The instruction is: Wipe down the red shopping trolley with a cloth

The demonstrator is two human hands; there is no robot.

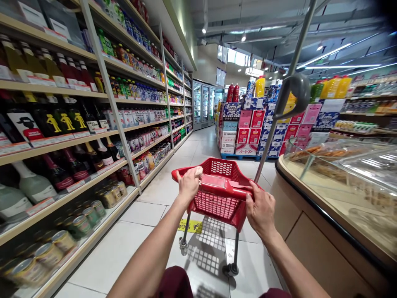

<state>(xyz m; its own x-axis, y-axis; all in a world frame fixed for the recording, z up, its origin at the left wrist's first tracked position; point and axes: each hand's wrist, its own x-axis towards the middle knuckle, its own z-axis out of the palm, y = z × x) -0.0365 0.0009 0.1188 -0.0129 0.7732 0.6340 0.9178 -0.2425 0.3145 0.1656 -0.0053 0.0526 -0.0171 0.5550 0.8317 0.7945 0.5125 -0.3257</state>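
Note:
A red plastic shopping cart (214, 207) on grey legs with casters stands right in front of me. My left hand (188, 185) is closed round the left part of its handle, and a small crumpled whitish piece (199, 170), perhaps tissue, sticks out by the fingers. At the right end of the red handle (225, 191), my right hand (261, 207) is wrapped round the bar with the thumb toward me. Through the mesh the basket shows no goods, though the handle hides part of its inside.
Shelves of bottles and cans (145, 124) line the left side. A rounded counter with a glass food case (338, 165) stands close on the right, beside a slanting metal pole (269, 140). Stacked drink cartons (248, 128) rise ahead; glass-door fridges (204, 101) stand farther back.

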